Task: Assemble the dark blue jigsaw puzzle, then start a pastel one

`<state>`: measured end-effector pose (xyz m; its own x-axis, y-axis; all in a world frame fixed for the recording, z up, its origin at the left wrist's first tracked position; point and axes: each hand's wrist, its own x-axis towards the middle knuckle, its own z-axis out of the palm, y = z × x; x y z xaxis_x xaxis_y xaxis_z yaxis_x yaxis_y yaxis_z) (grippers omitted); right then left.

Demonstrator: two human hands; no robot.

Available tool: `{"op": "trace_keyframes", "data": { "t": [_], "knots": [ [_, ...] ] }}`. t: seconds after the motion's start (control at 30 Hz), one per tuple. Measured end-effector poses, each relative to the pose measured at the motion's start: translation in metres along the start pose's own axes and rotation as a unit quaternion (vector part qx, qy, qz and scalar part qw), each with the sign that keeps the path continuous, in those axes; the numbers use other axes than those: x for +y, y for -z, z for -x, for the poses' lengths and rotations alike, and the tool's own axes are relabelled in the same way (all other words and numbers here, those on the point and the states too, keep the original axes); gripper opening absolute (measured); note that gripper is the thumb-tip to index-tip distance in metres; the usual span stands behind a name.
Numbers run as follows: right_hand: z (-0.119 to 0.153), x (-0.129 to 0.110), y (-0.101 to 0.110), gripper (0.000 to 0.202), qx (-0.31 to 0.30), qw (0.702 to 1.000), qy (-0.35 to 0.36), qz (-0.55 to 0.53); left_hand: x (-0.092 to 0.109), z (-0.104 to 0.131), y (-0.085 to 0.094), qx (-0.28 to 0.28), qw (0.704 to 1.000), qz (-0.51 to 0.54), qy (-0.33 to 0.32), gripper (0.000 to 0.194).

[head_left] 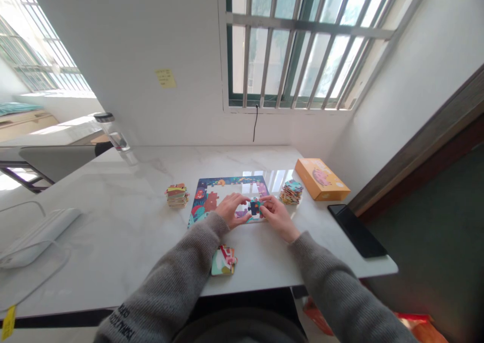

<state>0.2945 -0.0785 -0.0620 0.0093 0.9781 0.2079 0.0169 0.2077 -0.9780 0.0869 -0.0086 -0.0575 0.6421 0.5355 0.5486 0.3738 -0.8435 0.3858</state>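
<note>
A partly filled jigsaw puzzle (199,193) lies on the table, its colourful border framing a pale middle. Over its lower right part, a dark blue and teal puzzle piece (253,208) sits between my two hands. My left hand (231,210) curves round in a C, thumb and index fingertips at the piece's left corners. From the other side, my right hand (278,216) pinches the piece's right edge between thumb and fingers. Whether the piece touches the board is unclear. Below my left wrist, a few loose puzzle pieces (223,261) lie near the table edge.
Stacks of puzzle pieces stand left (177,195) and right (291,192) of the board. An orange box (321,179) and a black phone (356,230) lie at the right. A clear bottle (113,132) stands far left, and a white power strip (41,237) with cables lies nearer.
</note>
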Motion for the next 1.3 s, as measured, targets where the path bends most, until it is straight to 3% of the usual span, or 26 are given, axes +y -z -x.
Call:
{"op": "trace_keyframes", "data": {
  "t": [0.07, 0.17, 0.47, 0.57, 0.67, 0.83, 0.9, 1.1, 1.3],
  "knots": [
    [0.001, 0.001, -0.001, 0.038, -0.004, 0.999, -0.025, -0.019, 0.001, -0.001, -0.002, -0.018, 1.000, -0.009, -0.003, 0.044],
    [0.002, 0.002, -0.002, 0.039, -0.012, 0.999, -0.045, -0.025, 0.001, -0.002, -0.003, -0.035, 0.999, -0.018, -0.002, 0.043],
    [0.001, -0.002, -0.004, 0.043, -0.043, 0.999, 0.004, 0.006, 0.001, 0.000, -0.001, -0.036, 0.999, -0.024, -0.011, 0.042],
    [0.001, -0.001, -0.003, 0.040, -0.024, 1.000, -0.006, 0.001, -0.001, 0.001, 0.000, -0.020, 0.999, -0.033, 0.006, 0.036],
    [0.001, 0.001, -0.003, 0.040, -0.010, 1.000, -0.024, -0.014, 0.000, 0.001, 0.000, -0.028, 0.999, -0.025, 0.008, 0.042],
    [0.001, 0.002, -0.004, 0.040, -0.025, 0.999, -0.033, -0.001, 0.001, 0.000, -0.003, -0.049, 0.998, -0.042, 0.007, 0.046],
    [0.000, 0.001, -0.002, 0.036, -0.002, 1.000, -0.006, 0.021, -0.001, 0.000, -0.002, -0.042, 0.998, -0.053, 0.013, 0.044],
    [-0.002, 0.001, 0.016, 0.022, 0.149, 0.976, 0.100, 0.123, -0.018, 0.002, 0.003, -0.033, 0.994, -0.083, 0.065, 0.042],
    [0.001, -0.004, 0.021, 0.022, 0.141, 0.958, 0.119, 0.220, -0.030, 0.005, 0.001, -0.044, 0.989, -0.109, 0.093, 0.041]
  ]
}}
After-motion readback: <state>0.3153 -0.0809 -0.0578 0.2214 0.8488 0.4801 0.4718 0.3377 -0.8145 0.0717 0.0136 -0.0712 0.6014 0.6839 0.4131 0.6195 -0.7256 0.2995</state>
